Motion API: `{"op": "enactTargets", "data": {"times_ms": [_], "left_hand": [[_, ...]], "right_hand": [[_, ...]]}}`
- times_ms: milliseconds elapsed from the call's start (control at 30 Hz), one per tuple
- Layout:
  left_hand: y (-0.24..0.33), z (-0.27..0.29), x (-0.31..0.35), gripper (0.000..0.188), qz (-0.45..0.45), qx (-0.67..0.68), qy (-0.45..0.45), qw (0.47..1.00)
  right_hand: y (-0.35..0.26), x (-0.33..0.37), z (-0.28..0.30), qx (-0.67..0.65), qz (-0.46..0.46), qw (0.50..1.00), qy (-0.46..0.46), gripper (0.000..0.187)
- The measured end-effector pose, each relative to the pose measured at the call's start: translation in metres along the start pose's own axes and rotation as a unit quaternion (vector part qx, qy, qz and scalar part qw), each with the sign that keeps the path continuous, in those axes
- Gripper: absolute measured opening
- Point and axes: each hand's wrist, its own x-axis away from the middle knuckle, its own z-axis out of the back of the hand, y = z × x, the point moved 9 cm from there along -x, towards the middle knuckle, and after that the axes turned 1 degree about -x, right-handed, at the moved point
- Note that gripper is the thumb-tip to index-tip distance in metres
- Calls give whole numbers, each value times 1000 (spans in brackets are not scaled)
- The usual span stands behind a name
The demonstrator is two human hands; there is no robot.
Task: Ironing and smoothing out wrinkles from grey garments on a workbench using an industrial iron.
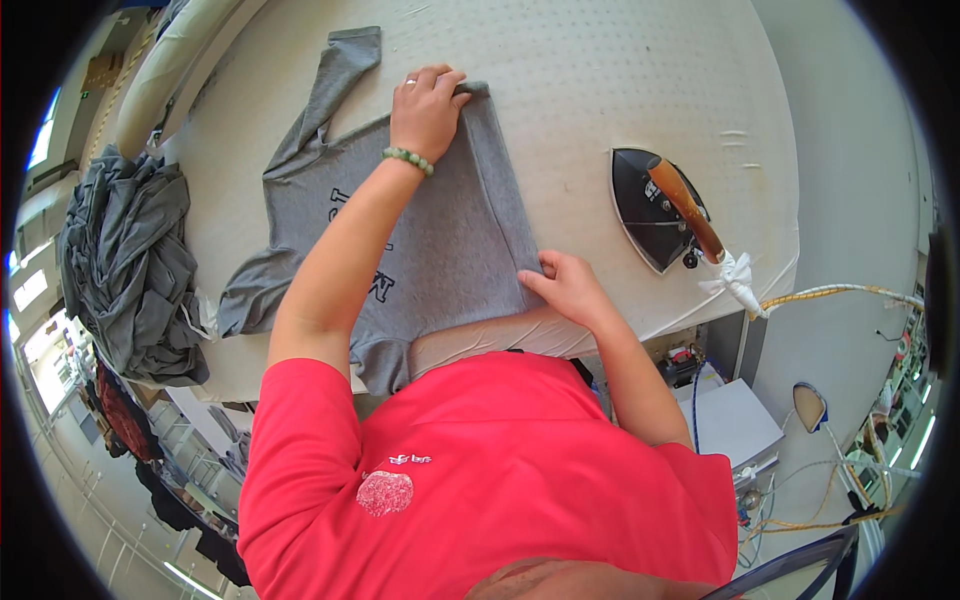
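Note:
A grey sweatshirt point(455, 235) with black lettering lies spread on a white padded ironing table point(650, 90), its hem toward the right. My left hand point(428, 115) reaches across it, fingers curled closed on the far corner of the hem. At the near corner, my right hand point(568, 287) pinches the hem's edge between thumb and fingers. One long sleeve stretches away at the far left; other grey cloth parts lie bunched at the left and drape over the near edge. To the right of the sweatshirt, apart from both hands, rests a black iron point(640, 215) with a brown handle.
A heap of dark grey garments point(130, 265) hangs over the table's left edge. Behind it runs a pale padded arm point(175, 75). White cloth is tied where the iron's cord point(845, 290) leads off right. A white box point(738, 424) stands below the table's right side.

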Motion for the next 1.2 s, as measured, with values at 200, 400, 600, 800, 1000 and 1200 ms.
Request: {"op": "enactTargets", "data": {"times_ms": [200,400,600,800,1000,1200], "left_hand": [[35,20,60,42,-9,103,71,992],[50,-10,68,58,9,107,-4,994],[49,-30,57,66,38,-41,-33,998],[58,-29,63,68,45,-86,-16,995],[131,-18,157,73,-29,38,-135,990],[167,-20,194,75,-65,-52,-129,988]], "right_hand": [[-71,-104,36,-160,26,986,23,38],[-109,-163,27,-407,-7,913,-6,38],[13,-22,-16,-157,-77,982,-65,29],[37,12,-23,-204,-72,973,-81,27],[-4,29,13,12,14,992,126,36],[-126,12,-30,187,386,887,173,50]]}}
